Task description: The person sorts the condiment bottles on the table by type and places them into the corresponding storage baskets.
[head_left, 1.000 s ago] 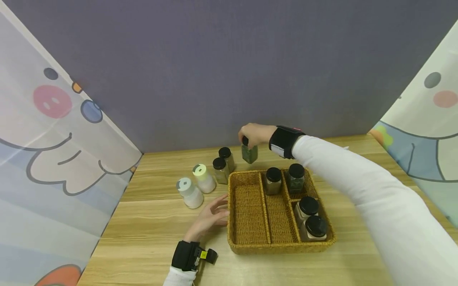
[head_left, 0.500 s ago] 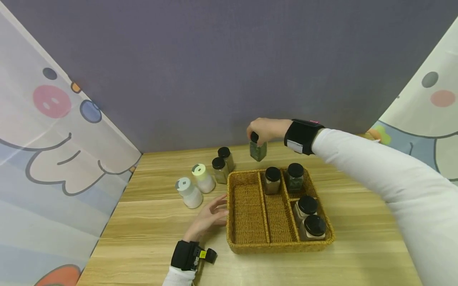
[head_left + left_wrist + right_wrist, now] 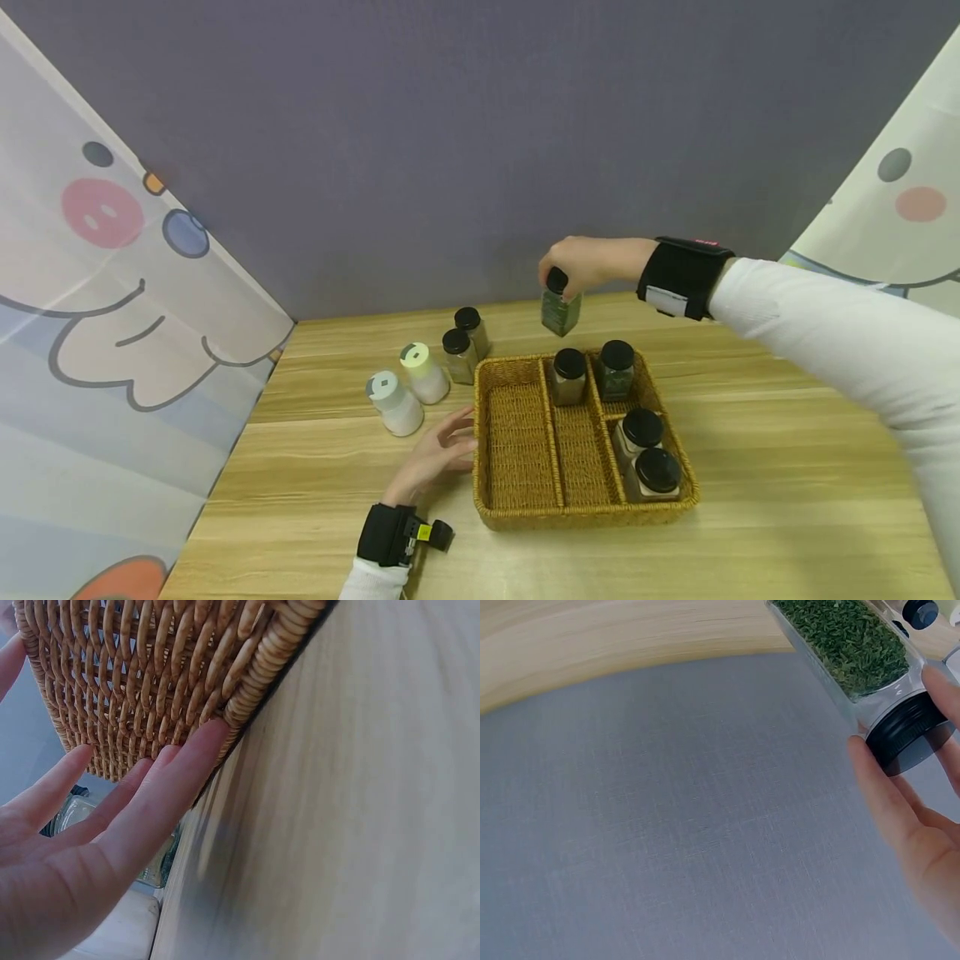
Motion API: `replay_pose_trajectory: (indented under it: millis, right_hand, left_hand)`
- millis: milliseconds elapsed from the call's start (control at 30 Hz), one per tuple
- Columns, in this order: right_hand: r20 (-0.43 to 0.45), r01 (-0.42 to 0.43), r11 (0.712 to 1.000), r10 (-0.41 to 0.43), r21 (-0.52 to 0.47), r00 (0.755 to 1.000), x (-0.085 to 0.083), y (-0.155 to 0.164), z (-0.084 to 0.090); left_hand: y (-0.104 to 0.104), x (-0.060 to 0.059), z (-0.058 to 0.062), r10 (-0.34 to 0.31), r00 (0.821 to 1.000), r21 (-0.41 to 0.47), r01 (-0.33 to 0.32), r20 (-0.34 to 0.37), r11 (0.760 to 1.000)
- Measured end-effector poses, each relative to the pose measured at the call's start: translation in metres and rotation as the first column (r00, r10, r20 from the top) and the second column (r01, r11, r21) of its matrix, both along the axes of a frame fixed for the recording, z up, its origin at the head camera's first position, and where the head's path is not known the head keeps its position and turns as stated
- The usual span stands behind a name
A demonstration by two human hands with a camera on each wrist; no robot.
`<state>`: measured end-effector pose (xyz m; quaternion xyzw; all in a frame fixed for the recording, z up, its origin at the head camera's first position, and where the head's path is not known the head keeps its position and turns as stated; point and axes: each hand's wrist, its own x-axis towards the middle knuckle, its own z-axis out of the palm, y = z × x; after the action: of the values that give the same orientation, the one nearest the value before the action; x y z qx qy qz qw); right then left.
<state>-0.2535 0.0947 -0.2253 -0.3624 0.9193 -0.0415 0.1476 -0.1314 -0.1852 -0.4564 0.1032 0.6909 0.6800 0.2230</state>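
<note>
1. Right hand [image 3: 581,262]: raised above the far edge of the wicker basket [image 3: 517,508], fingers curled round the black cap of a jar of green herbs [image 3: 560,310]. The jar hangs clear of the counter [image 3: 787,467], slightly tilted, just beyond the basket's far rim.
2. Left hand [image 3: 437,454]: fingers straight and relaxed, holding nothing; the fingertips [image 3: 214,735] touch the basket's left outer wall, the palm low over the counter.
3. Basket: woven, with long compartments at left and middle and smaller ones at right. A tan-filled jar [image 3: 567,377] stands at the far end of the middle compartment; a green-filled jar [image 3: 616,369] occupies the far right one; two pale-filled jars [image 3: 647,462] with black caps sit in the near right one. The left compartment holds no jar.
4. On the counter left of the basket: two black-capped jars [image 3: 463,348] just beside its far left corner, and two white bottles [image 3: 407,389] beyond them, both leaning.
5. Surroundings: grey cloth backdrop [image 3: 465,150]; cartoon-printed curtains [image 3: 112,292] on either side.
</note>
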Motion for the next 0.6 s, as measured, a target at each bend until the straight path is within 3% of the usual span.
replay_pose_trajectory:
  millis: [600]
  right_hand:
    - [0.033,-0.035,0.999,0.036,-0.025,0.999,0.025,0.033,-0.005]
  left_hand:
    - [-0.001,-0.001,-0.001,0.002,1.0,-0.008,-0.002,-0.003,1.0]
